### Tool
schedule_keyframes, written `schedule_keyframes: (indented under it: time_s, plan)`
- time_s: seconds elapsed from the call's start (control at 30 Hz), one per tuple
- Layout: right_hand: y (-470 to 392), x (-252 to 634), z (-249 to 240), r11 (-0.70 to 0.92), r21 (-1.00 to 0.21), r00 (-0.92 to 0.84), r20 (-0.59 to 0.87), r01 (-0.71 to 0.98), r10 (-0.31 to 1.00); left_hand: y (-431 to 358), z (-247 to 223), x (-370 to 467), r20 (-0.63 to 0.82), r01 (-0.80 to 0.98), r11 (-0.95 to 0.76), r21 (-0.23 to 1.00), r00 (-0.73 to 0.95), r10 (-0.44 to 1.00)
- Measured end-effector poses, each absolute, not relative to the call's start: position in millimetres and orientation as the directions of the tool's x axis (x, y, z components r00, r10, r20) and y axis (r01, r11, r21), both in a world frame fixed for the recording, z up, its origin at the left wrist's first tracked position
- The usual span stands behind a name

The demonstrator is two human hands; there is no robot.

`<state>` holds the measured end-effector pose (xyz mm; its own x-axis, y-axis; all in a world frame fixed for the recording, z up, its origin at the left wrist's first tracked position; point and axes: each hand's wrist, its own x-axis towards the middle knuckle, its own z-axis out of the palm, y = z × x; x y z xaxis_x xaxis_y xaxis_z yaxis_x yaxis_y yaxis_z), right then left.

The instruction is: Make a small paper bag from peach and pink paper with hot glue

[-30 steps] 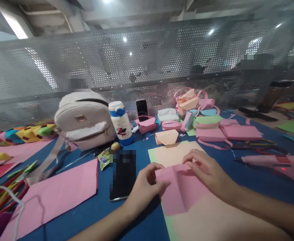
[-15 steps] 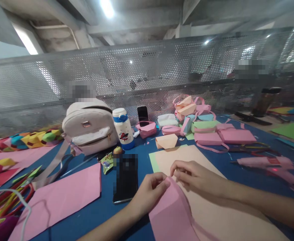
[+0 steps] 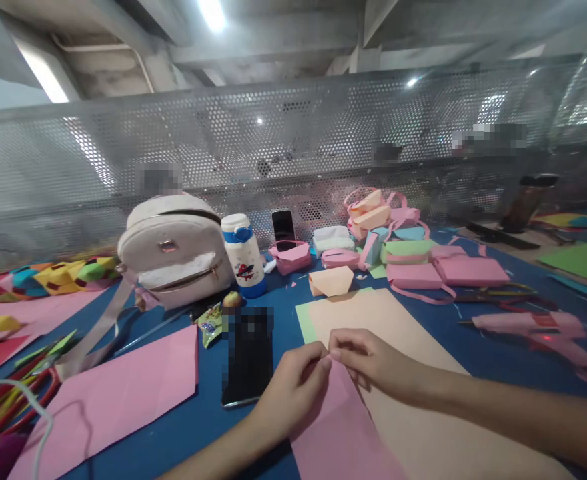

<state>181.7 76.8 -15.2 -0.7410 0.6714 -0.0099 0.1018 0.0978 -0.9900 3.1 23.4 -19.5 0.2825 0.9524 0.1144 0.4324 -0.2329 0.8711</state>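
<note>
A sheet of pink paper (image 3: 338, 427) lies partly over a larger peach sheet (image 3: 393, 320), in front of me. My left hand (image 3: 298, 383) pinches the pink paper's far edge between thumb and fingers. Right beside it, my right hand (image 3: 366, 357) is closed at the same edge, its fingertips meeting the left ones. The pinched bit of paper is mostly hidden by the fingers. Under the peach sheet a green sheet (image 3: 304, 323) shows at its left corner. A black phone (image 3: 248, 367) lies just left of my left hand.
Another pink sheet (image 3: 123, 393) lies at the left, near scissors. Behind stand a pale backpack (image 3: 173, 253), a bottle (image 3: 243, 260) and an upright phone (image 3: 283, 227). Folded paper bags (image 3: 413, 277) are piled at back right. A pink glue gun (image 3: 528, 325) lies at the right.
My right hand has moved slightly left and down, closing onto the pink paper's edge against my left hand. The paper, curved up before, now looks flatter.
</note>
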Motion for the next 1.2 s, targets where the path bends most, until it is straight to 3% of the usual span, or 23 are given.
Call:
schedule_keyframes:
  time_s: [0.6,1.0,1.2]
  plan:
    - [73,182,-31,0.034,-0.999,-0.722,0.051,-0.037,0.69,18,-22,3,0.277,0.531,-0.433,0.728,0.351,0.895]
    - [73,184,-24,0.185,-0.982,-0.676,0.105,0.047,0.729,22,-24,3,0.161,0.495,-0.258,0.83,0.231,0.96]
    - [77,183,-28,0.121,-0.992,-0.672,0.068,0.032,0.738,23,-26,4,0.173,0.493,-0.278,0.824,0.249,0.953]
